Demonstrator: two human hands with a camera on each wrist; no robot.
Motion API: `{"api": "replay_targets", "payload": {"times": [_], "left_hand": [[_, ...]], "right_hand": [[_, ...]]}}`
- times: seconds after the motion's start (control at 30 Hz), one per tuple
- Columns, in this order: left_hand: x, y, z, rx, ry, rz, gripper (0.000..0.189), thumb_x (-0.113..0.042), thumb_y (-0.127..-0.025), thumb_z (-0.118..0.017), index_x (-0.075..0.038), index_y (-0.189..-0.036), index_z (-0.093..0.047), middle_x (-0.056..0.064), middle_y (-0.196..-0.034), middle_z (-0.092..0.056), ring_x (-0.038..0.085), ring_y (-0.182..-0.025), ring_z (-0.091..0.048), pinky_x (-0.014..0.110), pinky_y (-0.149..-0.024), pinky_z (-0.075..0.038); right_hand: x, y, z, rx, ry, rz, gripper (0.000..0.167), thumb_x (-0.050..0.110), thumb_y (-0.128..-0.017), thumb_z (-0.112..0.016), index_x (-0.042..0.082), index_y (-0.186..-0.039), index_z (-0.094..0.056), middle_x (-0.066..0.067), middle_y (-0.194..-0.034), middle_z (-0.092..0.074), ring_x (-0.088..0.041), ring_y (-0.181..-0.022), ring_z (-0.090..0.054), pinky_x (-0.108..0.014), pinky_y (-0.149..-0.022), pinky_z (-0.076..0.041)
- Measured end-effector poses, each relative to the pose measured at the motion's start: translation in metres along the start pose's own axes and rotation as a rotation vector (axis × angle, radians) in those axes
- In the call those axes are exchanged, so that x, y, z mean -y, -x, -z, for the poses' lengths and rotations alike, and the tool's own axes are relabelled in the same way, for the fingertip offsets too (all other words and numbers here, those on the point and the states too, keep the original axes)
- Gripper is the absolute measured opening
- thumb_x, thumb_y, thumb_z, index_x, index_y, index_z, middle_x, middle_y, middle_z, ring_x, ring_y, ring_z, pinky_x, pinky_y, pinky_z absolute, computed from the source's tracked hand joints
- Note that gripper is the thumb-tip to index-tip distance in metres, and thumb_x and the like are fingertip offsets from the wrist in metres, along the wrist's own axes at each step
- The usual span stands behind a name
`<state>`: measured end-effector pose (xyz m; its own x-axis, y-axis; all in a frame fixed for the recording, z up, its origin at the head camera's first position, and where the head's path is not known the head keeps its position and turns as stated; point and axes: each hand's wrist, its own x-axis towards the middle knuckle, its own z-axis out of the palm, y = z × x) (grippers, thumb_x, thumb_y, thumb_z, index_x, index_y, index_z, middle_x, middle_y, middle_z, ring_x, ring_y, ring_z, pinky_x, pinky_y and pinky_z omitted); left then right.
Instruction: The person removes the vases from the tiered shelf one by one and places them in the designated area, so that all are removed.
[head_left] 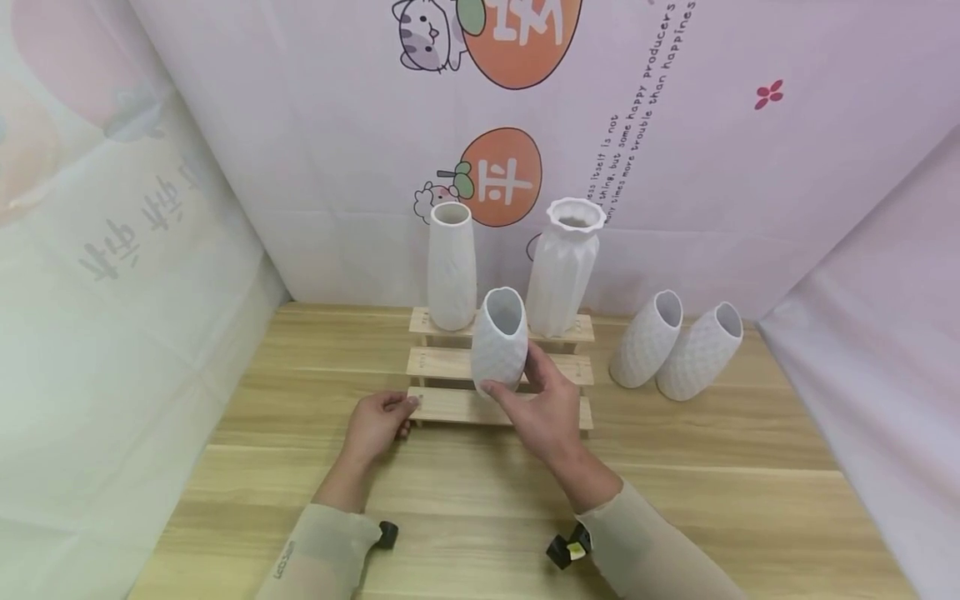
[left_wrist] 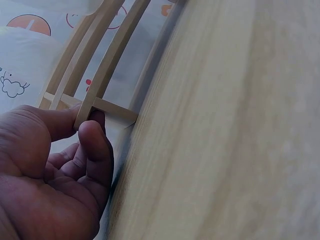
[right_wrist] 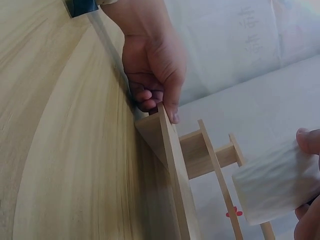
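My right hand (head_left: 549, 414) grips a small white vase (head_left: 495, 354) with a dimpled surface and a slanted mouth, thumb in front and fingers round its right side. The vase is upright over the middle and lower steps of a three-step wooden rack (head_left: 442, 406). In the right wrist view, the flat base end of this vase (right_wrist: 272, 185) shows close to the steps. My left hand (head_left: 377, 427) pinches the left end of the lowest step between thumb and finger. In the left wrist view, the step's end (left_wrist: 86, 112) sits between those fingertips.
On the top step stand a tall smooth white vase (head_left: 452, 275) at left and a fluted white vase (head_left: 562, 279) with a scalloped rim at right. Two dimpled white vases (head_left: 647, 342) (head_left: 697, 354) stand on the wooden table (head_left: 480, 517) to the right. Printed cloth (head_left: 337, 167) hangs behind.
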<state>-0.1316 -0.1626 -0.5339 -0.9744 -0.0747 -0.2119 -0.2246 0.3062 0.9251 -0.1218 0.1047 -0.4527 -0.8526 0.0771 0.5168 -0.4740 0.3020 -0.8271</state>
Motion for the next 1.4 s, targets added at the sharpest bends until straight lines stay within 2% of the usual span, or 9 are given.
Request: {"api": "replay_targets", "payload": {"times": [0.17,0.33,0.6,0.8,1.07,1.3,1.4], "left_hand": [[0.001,0.000,0.000,0.006,0.010,0.002,0.042,-0.027,-0.100,-0.072,0.006,-0.125,-0.068,0.008,-0.086,-0.076,0.019,-0.068,-0.069,0.029,-0.060,-0.059],[0.001,0.001,0.000,0.002,0.015,-0.001,0.040,-0.026,-0.099,-0.072,0.006,-0.123,-0.069,0.008,-0.085,-0.075,0.019,-0.066,-0.069,0.029,-0.060,-0.059],[0.002,0.001,0.001,-0.003,0.012,-0.013,0.039,-0.027,-0.099,-0.073,0.005,-0.122,-0.070,0.008,-0.084,-0.075,0.019,-0.066,-0.068,0.029,-0.060,-0.059],[0.004,0.000,0.001,-0.001,0.014,-0.017,0.039,-0.028,-0.099,-0.073,0.004,-0.121,-0.070,0.008,-0.083,-0.075,0.019,-0.066,-0.069,0.029,-0.060,-0.059],[0.002,0.000,0.001,-0.007,0.002,-0.007,0.040,-0.028,-0.099,-0.074,0.005,-0.122,-0.070,0.008,-0.084,-0.075,0.019,-0.067,-0.069,0.029,-0.061,-0.059],[0.001,-0.001,0.000,-0.001,-0.004,0.003,0.042,-0.028,-0.099,-0.073,0.005,-0.125,-0.068,0.008,-0.084,-0.075,0.018,-0.068,-0.068,0.029,-0.061,-0.058],[0.001,0.000,0.000,-0.001,-0.002,-0.003,0.042,-0.028,-0.099,-0.073,0.006,-0.124,-0.068,0.008,-0.085,-0.075,0.019,-0.067,-0.068,0.029,-0.060,-0.058]], "right_hand": [[-0.002,0.003,0.005,-0.010,0.017,-0.038,0.072,0.012,-0.073,-0.097,0.009,-0.137,-0.065,-0.015,-0.129,-0.070,-0.025,-0.121,-0.067,-0.036,-0.097,-0.057],[-0.002,0.004,0.010,-0.021,-0.011,-0.081,0.075,0.004,-0.073,-0.096,0.007,-0.139,-0.063,-0.014,-0.133,-0.068,-0.024,-0.125,-0.064,-0.036,-0.103,-0.053],[0.025,0.001,0.022,-0.040,-0.011,-0.096,0.071,-0.007,-0.073,-0.091,-0.004,-0.138,-0.061,-0.024,-0.132,-0.066,-0.034,-0.125,-0.063,-0.048,-0.104,-0.052],[0.032,0.002,0.031,-0.045,0.020,-0.064,0.070,-0.008,-0.073,-0.091,-0.005,-0.136,-0.061,-0.024,-0.131,-0.066,-0.035,-0.124,-0.064,-0.049,-0.102,-0.052],[0.024,0.002,0.038,-0.062,0.016,-0.020,0.070,-0.009,-0.072,-0.091,-0.006,-0.136,-0.061,-0.024,-0.131,-0.067,-0.034,-0.125,-0.064,-0.043,-0.105,-0.050],[-0.012,0.006,0.049,-0.063,0.010,-0.016,0.072,0.011,-0.076,-0.095,0.010,-0.140,-0.064,-0.008,-0.135,-0.067,-0.025,-0.129,-0.061,-0.035,-0.109,-0.048],[-0.014,0.006,0.053,-0.080,0.004,-0.023,0.072,0.009,-0.075,-0.095,0.009,-0.140,-0.064,-0.009,-0.135,-0.068,-0.025,-0.129,-0.061,-0.035,-0.109,-0.048]]}}
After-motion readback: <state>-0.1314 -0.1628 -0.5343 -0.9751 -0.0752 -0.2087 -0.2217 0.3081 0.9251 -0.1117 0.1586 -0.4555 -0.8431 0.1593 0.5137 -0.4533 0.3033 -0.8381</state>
